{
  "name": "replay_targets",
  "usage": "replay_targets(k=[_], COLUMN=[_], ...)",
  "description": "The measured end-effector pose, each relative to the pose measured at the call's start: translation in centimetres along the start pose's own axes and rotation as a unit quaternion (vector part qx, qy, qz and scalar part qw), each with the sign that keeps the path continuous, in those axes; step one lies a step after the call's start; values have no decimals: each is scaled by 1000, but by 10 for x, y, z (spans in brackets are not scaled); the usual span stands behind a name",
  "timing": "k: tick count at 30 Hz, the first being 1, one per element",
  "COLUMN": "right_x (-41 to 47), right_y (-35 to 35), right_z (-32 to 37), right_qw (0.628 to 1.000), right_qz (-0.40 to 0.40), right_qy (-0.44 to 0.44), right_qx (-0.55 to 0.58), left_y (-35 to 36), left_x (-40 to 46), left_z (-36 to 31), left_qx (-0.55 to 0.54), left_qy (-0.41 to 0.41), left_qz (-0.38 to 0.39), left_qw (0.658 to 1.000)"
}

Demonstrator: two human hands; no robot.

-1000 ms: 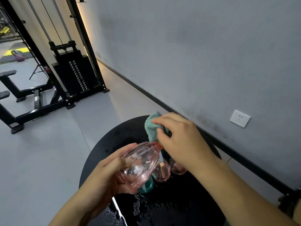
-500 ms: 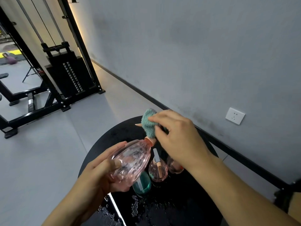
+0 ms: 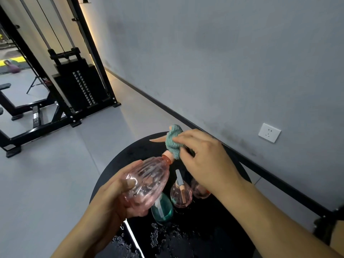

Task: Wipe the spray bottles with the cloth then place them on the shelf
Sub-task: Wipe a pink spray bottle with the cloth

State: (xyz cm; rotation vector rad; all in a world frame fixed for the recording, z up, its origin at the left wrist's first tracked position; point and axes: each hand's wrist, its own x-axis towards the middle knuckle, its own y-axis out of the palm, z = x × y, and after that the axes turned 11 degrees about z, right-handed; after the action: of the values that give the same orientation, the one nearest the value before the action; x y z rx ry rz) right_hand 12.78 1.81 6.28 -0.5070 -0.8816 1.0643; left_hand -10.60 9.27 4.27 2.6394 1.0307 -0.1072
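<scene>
My left hand (image 3: 111, 200) grips a clear pink spray bottle (image 3: 147, 181), tilted with its orange neck pointing up and away. My right hand (image 3: 202, 161) pinches a teal cloth (image 3: 173, 141) bunched round the bottle's spray head; the orange trigger tip pokes out to the left of the cloth. Below, on a round black table (image 3: 204, 229), stand a teal bottle (image 3: 162, 209) and two more pink bottles (image 3: 181, 194), the right one (image 3: 199, 190) partly hidden by my right wrist.
Water droplets (image 3: 163, 237) lie on the table's near part. A grey wall with a white socket (image 3: 269, 132) and black skirting runs on the right. A black cable weight machine (image 3: 78, 86) and a bench stand on the grey floor at the far left.
The cloth in my right hand has slid from the bottle's neck up onto the spray head, uncovering the trigger tip. My left hand has kept its grip on the bottle.
</scene>
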Motion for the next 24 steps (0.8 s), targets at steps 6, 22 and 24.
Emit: replay_targets(k=[6,22,24], right_x=[0,0,1], right_y=[-1,4,0], right_z=[-1,7,0], right_qw=[999,998,998], right_qz=[11,11,-21], right_qy=[30,23,46], right_qx=[34,54,49], left_y=[-6,-1,-1], left_x=[0,0,-1], left_z=[0,3,3], left_qx=[-20,-34,-36], left_qy=[10,15,11], left_qz=[-23,-28,-19], left_qw=[999,999,999])
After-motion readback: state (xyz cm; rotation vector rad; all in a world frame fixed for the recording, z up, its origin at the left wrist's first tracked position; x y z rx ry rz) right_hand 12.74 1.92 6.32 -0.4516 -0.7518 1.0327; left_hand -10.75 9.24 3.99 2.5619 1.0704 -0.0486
